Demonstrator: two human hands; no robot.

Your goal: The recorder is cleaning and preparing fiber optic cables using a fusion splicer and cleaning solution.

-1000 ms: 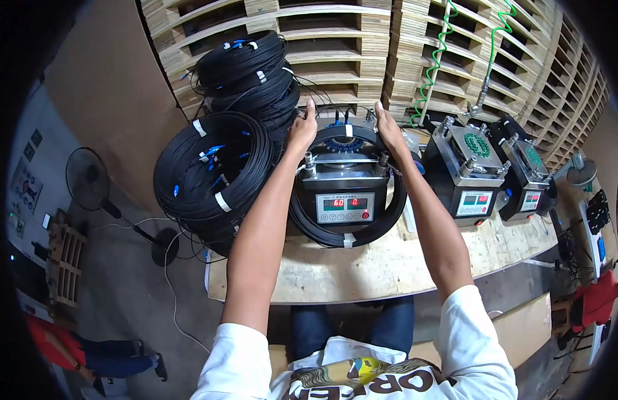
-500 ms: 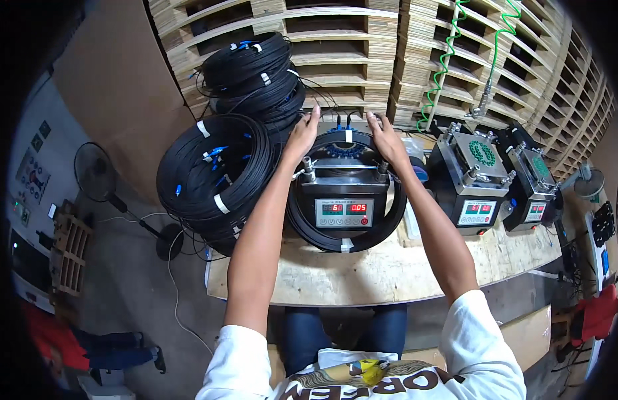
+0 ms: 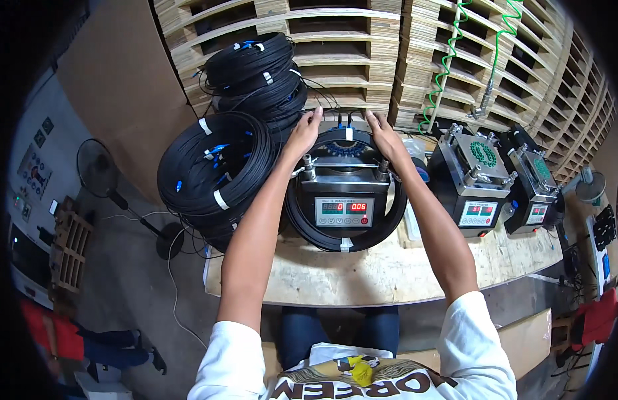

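Note:
A coil of black cable (image 3: 311, 235) with white tape ties hangs like a ring around the front of a black and metal fiber polishing machine (image 3: 345, 175). My left hand (image 3: 303, 135) is closed on the coil's upper left side, and my right hand (image 3: 387, 139) is closed on its upper right side. The fingers' undersides are partly hidden behind the coil. Between my hands, two blue-and-black cable connectors (image 3: 345, 124) stand at the far edge of the machine's round top, with a white tie just in front. A lit red display (image 3: 345, 207) shows inside the ring.
Stacked black cable coils (image 3: 219, 157) with blue connectors stand close to my left forearm. Two similar machines (image 3: 479, 175) sit to the right on the wooden table (image 3: 309, 283). Wooden pallets (image 3: 342, 40) rise behind, with coiled green air hoses (image 3: 442, 67). A fan (image 3: 99, 170) stands at left.
The digits on the machine's display have changed. Both hands stay at the same places on the coil, while the view has shifted slightly.

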